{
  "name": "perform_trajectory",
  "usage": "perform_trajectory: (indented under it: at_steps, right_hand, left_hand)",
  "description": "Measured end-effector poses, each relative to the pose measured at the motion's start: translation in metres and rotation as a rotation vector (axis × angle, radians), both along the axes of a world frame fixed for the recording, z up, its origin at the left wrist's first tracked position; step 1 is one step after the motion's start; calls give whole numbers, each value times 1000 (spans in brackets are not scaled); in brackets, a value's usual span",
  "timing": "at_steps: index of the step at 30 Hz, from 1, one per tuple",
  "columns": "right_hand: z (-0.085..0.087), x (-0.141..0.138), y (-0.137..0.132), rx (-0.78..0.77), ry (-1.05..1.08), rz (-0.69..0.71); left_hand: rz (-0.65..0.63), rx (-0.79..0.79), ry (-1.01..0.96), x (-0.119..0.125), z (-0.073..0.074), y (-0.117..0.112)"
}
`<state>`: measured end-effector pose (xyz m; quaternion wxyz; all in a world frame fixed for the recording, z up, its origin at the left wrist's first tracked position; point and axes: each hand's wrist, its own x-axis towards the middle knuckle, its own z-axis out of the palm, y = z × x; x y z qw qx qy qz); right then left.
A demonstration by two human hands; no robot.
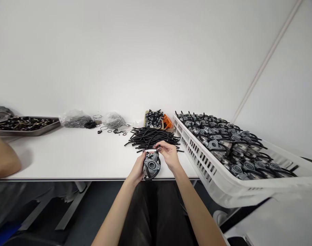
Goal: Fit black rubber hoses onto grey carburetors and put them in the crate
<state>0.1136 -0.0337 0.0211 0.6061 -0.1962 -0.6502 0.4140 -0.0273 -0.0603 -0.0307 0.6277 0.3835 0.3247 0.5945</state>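
Note:
My left hand [137, 169] is wrapped round the left side of a grey metal carburetor [151, 165], held just above the front edge of the table. A black hose [159, 169] loops around the carburetor's right side and underside. At its top right, my right hand [169, 156] pinches a small black part [158, 147] between thumb and fingers; its exact kind is too small to make out. Just beyond both hands lies a loose pile of short black hoses [152, 137].
A white plastic basket [207, 167] full of carburetors stands at right. Behind the hoses are a box of small black parts [153, 119] and an orange holder [167, 121]. Left are plastic bags [76, 119], black rings [104, 128], a metal tray [44, 130] and another person's arm [3, 159].

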Motion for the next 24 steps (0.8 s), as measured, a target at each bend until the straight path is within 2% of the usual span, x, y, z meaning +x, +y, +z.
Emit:
perform_trajectory:
  at_steps: [9,14,16,19,24]
  right_hand:
    - [-3,0,1,8,-20,6]
    - [-4,5,-13,-5,-3,-42]
    - [-13,10,-21,-42,48,-107]
    - [-37,16,-30,-188,160,-200]
    - [-74,23,-34,-355,210,-231]
  left_hand:
    - [5,20,10,-1,-1,0]
    - [47,40,31,-1,-1,1]
    - [65,41,38,-1,0,2]
    - [84,42,46,0,0,2]
    - [111,58,58,1,0,2]
